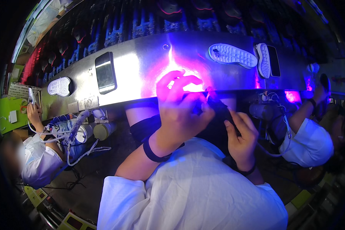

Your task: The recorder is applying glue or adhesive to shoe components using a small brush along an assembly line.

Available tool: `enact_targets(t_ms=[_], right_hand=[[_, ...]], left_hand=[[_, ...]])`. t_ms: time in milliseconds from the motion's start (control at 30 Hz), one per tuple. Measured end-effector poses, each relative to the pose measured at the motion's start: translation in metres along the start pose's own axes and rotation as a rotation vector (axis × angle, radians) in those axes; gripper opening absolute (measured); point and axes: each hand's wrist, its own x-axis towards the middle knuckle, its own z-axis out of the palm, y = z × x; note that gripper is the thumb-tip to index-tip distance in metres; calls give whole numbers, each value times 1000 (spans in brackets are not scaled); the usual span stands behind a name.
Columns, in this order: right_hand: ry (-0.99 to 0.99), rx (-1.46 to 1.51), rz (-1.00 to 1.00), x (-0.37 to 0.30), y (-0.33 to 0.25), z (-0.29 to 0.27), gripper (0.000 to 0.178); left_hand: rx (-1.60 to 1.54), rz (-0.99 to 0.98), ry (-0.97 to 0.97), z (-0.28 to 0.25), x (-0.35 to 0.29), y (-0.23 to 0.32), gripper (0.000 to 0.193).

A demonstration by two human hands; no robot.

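My left hand (182,105) is held just over the near edge of the metal bench under bright pink and violet light. Its fingers are bent, and the thumb side presses against a dark, limp-looking piece (217,108). Lower and to the right, my right hand (242,135) grips the other end of that piece between thumb and fingers. The piece is nearly black against my dark clothing, so its exact kind and outline cannot be made out. Farther right on the bench lies a white shoe sole (234,56) with a ridged surface.
A phone (105,73) and another white sole (59,86) lie on the left of the bench (130,57). A narrow sole (263,60) rests beside a dark phone (273,61) at right. Dark shoes (170,7) stand behind. Co-workers sit left (42,157) and right (308,143).
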Motion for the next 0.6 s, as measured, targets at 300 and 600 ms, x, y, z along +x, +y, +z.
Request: enact_targets(t_ms=[300, 600], right_hand=[[18, 231, 170, 0, 10, -6, 35], [-20, 251, 142, 0, 8, -6, 37]], left_hand=[[-44, 26, 56, -7, -4, 13, 27], [63, 83, 12, -2, -2, 9, 38]])
